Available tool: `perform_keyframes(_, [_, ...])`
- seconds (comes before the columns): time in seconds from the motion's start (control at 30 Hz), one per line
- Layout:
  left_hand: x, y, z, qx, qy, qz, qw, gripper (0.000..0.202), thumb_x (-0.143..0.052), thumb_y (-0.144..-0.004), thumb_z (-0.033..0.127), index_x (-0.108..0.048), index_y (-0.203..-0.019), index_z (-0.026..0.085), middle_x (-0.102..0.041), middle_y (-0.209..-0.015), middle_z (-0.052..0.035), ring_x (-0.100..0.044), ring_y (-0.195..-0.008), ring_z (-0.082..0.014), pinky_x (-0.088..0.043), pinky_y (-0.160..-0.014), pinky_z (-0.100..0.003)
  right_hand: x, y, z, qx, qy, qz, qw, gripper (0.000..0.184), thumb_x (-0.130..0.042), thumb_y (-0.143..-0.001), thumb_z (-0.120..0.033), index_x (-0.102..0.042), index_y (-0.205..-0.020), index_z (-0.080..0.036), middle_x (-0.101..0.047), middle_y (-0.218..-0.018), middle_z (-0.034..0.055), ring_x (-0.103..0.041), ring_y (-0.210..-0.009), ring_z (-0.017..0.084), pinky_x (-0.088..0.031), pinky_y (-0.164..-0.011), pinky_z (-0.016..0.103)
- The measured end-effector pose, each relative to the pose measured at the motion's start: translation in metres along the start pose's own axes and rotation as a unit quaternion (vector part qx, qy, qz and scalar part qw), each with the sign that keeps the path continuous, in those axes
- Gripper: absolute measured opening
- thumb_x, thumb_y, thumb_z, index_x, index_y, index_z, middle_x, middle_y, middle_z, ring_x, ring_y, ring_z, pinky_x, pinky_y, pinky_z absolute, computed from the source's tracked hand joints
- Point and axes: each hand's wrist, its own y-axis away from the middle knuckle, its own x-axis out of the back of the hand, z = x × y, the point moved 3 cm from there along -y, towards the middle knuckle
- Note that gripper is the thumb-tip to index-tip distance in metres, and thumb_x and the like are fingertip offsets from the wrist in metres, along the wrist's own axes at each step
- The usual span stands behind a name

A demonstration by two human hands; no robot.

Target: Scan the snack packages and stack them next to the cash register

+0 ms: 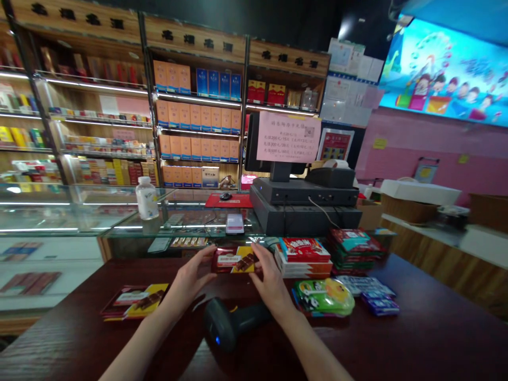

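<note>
A chocolate bar [234, 259] in a dark red and yellow wrapper is held up between both hands, near the far side of the dark counter. My left hand [194, 275] grips its left end, thumb below and fingers over the top. My right hand [270, 278] has its right end in the same way. Below the hands a black barcode scanner [226, 323] with a lit blue light lies on the counter, part of its handle beside my right wrist. Left of my left forearm is a small stack of similar chocolate bars [135, 302].
Right of my hands stand red and white boxes [304, 254], a pile of dark red packets [355, 248], a green panda-print package [323, 296] and purple packets [379, 303]. Beyond are a glass case with a phone [234, 223], a white bottle [146, 198] and a cash register [305, 196].
</note>
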Motion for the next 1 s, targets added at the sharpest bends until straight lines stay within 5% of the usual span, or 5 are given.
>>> perform_keyframes(0.17, [-0.003, 0.007, -0.009, -0.001, -0.009, -0.001, 1.0, 0.062, -0.063, -0.082, 0.03, -0.045, -0.142, 0.028, -0.067, -0.133, -0.003, -0.062, -0.124, -0.0224, -0.045, -0.112, -0.041, -0.003, 0.002, 0.001, 0.016, -0.015, -0.041, 0.999, 0.089, -0.047, -0.08, 0.004, -0.028, -0.156, -0.037, -0.04, -0.158, 0.002, -0.039, -0.146, 0.022, -0.037, -0.12, 0.046])
perform_keyframes(0.47, [-0.008, 0.017, -0.023, -0.042, -0.055, 0.008, 0.998, 0.06, -0.064, -0.085, 0.03, -0.045, -0.142, 0.032, -0.059, -0.143, -0.0043, -0.054, -0.134, -0.0248, -0.042, -0.116, -0.045, 0.0, 0.007, 0.001, 0.002, -0.032, -0.08, 0.996, 0.092, -0.05, -0.078, 0.004, -0.027, -0.156, -0.037, -0.043, -0.156, 0.0017, -0.044, -0.143, 0.021, -0.038, -0.12, 0.044])
perform_keyframes(0.67, [-0.007, 0.018, -0.022, -0.06, -0.059, 0.009, 0.996, 0.065, -0.064, -0.082, 0.023, -0.045, -0.143, 0.031, -0.059, -0.141, -0.0058, -0.06, -0.126, -0.0254, -0.05, -0.108, -0.044, 0.0, 0.011, 0.0, 0.02, -0.032, -0.096, 0.995, 0.089, -0.049, -0.08, 0.004, -0.027, -0.156, -0.036, -0.043, -0.156, 0.0015, -0.039, -0.146, 0.019, -0.034, -0.122, 0.044])
perform_keyframes(0.77, [-0.008, 0.018, -0.02, -0.063, -0.064, 0.017, 0.996, 0.066, -0.063, -0.081, 0.022, -0.046, -0.144, 0.031, -0.051, -0.15, -0.0058, -0.051, -0.137, -0.0259, -0.047, -0.112, -0.043, 0.001, 0.013, -0.001, 0.024, -0.035, -0.094, 0.995, 0.088, -0.049, -0.08, 0.003, -0.027, -0.156, -0.036, -0.042, -0.157, 0.0014, -0.038, -0.146, 0.019, -0.035, -0.122, 0.044])
perform_keyframes(1.0, [-0.011, 0.021, -0.022, -0.019, -0.008, -0.04, 0.999, 0.07, -0.064, -0.084, 0.027, -0.039, -0.149, 0.034, -0.054, -0.149, -0.0037, -0.058, -0.13, -0.0259, -0.046, -0.113, -0.046, 0.005, 0.016, 0.0, 0.011, -0.028, -0.085, 0.996, 0.09, -0.05, -0.079, 0.004, -0.027, -0.156, -0.036, -0.043, -0.157, 0.0016, -0.039, -0.146, 0.02, -0.034, -0.122, 0.046])
